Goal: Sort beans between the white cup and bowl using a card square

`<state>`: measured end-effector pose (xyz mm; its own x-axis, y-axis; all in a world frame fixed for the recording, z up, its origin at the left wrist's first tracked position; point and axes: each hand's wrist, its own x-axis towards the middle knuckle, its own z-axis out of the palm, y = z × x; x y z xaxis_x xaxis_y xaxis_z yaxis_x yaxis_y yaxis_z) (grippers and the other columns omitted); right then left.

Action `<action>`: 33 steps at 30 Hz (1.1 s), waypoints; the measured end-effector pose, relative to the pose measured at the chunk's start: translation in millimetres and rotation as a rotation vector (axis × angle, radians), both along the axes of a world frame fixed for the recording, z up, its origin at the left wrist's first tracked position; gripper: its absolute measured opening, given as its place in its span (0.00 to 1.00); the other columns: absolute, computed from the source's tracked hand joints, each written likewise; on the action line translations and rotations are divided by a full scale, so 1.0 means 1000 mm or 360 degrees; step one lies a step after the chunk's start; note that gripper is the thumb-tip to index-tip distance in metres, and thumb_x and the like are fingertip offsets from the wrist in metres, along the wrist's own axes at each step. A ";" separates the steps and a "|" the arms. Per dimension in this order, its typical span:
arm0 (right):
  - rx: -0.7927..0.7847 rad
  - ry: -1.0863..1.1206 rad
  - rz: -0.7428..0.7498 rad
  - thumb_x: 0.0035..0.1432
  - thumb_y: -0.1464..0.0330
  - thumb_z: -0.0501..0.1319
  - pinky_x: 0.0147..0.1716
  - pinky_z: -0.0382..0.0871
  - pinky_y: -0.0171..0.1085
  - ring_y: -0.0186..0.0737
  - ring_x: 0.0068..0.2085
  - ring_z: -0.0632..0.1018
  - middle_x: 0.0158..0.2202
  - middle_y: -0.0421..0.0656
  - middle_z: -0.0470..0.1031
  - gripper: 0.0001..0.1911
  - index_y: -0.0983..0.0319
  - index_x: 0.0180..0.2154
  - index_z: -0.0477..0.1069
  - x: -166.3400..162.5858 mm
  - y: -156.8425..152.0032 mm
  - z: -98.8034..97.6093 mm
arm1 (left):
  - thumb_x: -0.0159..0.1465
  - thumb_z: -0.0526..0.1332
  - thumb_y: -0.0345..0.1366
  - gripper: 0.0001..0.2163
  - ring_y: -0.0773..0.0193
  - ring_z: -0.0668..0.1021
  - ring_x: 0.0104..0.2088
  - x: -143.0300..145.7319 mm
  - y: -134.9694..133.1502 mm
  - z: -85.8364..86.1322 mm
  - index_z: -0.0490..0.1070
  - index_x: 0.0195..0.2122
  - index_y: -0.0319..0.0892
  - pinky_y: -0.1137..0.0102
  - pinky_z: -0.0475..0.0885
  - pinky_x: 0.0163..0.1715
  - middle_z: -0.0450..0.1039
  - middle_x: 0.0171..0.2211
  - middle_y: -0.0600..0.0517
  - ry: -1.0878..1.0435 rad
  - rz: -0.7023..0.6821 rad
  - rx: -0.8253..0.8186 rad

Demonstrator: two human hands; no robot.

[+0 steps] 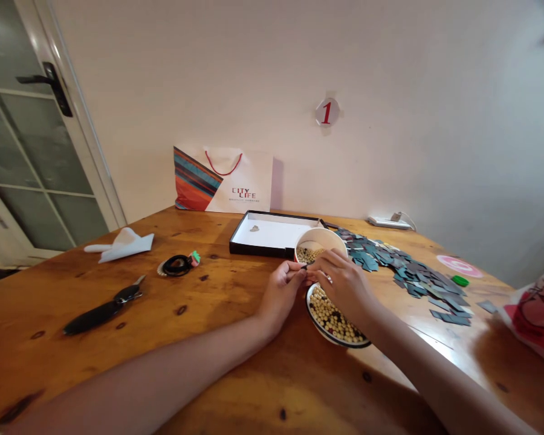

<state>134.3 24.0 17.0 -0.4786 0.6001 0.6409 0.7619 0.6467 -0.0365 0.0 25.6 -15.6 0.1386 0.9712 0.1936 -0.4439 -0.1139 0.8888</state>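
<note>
A shallow bowl (330,320) full of pale beans with some dark ones mixed in sits on the wooden table (208,314). Just behind it stands a white cup (320,240) with a few beans inside. My left hand (281,290) rests at the bowl's left rim, its fingers pinched on a small dark thing I cannot make out. My right hand (344,284) hovers over the bowl's far edge, fingers curled and meeting the left fingertips.
An open black box (272,234) with a white inside lies behind the cup. Several dark blue-grey tiles (403,269) spread to the right. A black folding knife (102,311), a black coil (176,264), a white cloth (122,244) and a paper bag (222,180) lie left and back.
</note>
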 end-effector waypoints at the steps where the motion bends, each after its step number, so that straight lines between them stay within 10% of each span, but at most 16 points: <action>1: -0.0004 0.0000 -0.0001 0.56 0.75 0.51 0.38 0.62 0.35 0.37 0.37 0.67 0.32 0.42 0.68 0.09 0.63 0.30 0.68 0.000 0.000 0.000 | 0.52 0.61 0.36 0.08 0.65 0.77 0.29 0.000 0.000 0.000 0.66 0.31 0.39 0.67 0.68 0.37 0.76 0.26 0.51 -0.0012 -0.0007 -0.0015; 33: -0.0097 0.0154 -0.0039 0.55 0.73 0.54 0.33 0.61 0.33 0.37 0.36 0.67 0.29 0.41 0.66 0.06 0.60 0.26 0.64 0.000 0.002 -0.001 | 0.50 0.63 0.36 0.09 0.64 0.77 0.30 0.001 0.003 -0.003 0.67 0.31 0.39 0.67 0.67 0.39 0.76 0.26 0.52 -0.0017 -0.0002 -0.0035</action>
